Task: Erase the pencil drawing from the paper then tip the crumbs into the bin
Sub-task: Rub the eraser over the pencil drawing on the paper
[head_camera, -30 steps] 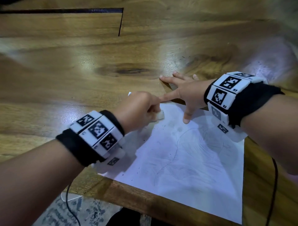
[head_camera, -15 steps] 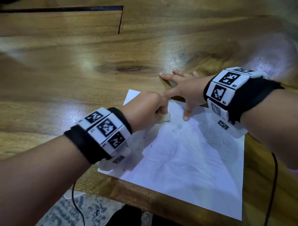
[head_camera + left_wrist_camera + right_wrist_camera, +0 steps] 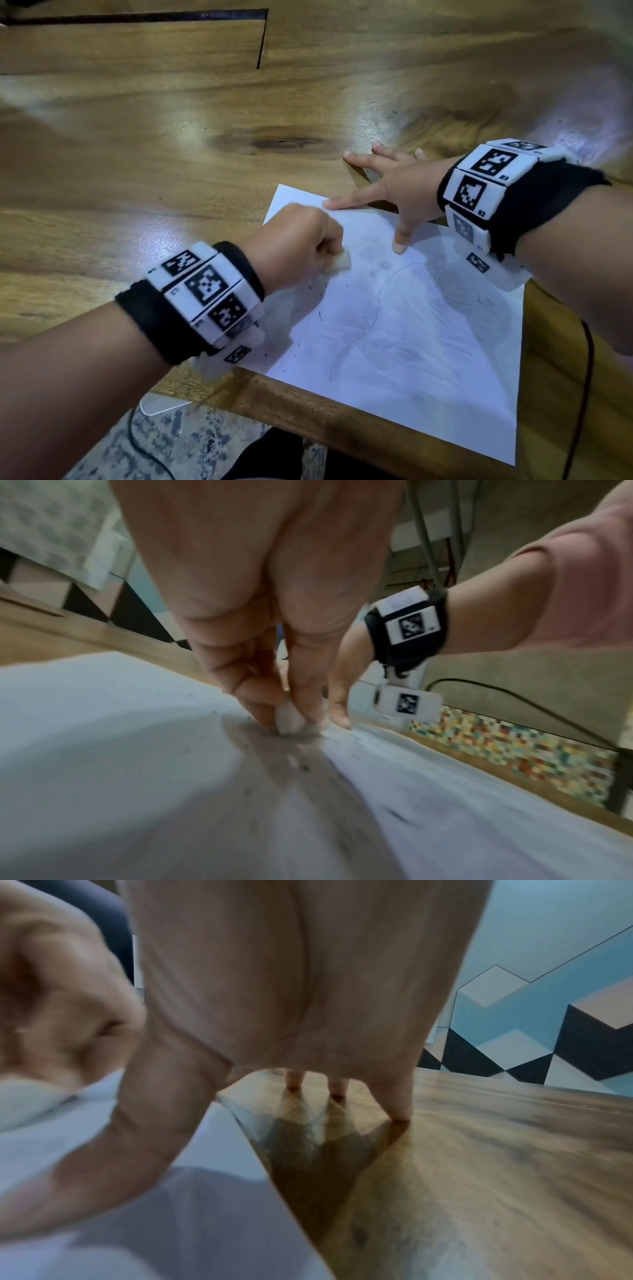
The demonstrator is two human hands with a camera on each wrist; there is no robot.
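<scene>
Item: your left hand (image 3: 294, 246), curled into a loose fist, knuckles up, forearm entering from 7 o'clock; thumb and fingers (image 3: 240, 674) pinch a small white eraser (image 3: 101, 263), whose lower face touches the paper (image 3: 428, 359) near the sheet's 11 o'clock corner. The left wrist view shows the eraser (image 3: 287, 721) clamped between fingertips and pressed on the sheet, with a grey smear trailing below it. Item: your right hand (image 3: 400, 192), flat and spread, forearm entering from 3 o'clock; nothing held. Its thumb and forefinger press on the paper's far edge, at 1 o'clock from the eraser; the other fingers (image 3: 394, 1104) stand tip-down on the bare table (image 3: 171, 164) just beyond the sheet. Item: paper, white, lying flat and slightly askew at the table's near edge, its near corners close to that edge. Item: drawing (image 3: 411, 315), faint pencil curves and hatching across the sheet's middle and right; fainter toward the eraser. Item: crumbs (image 3: 320, 315), dark specks scattered on the sheet at 6 o'clock from the eraser and under your left wrist. Item: bands (image 3: 205, 291), black with white marker tiles, one on each wrist. Item: cable (image 3: 587, 377), black, hanging past the table's edge at 4 o'clock. Bin: not in view.
</scene>
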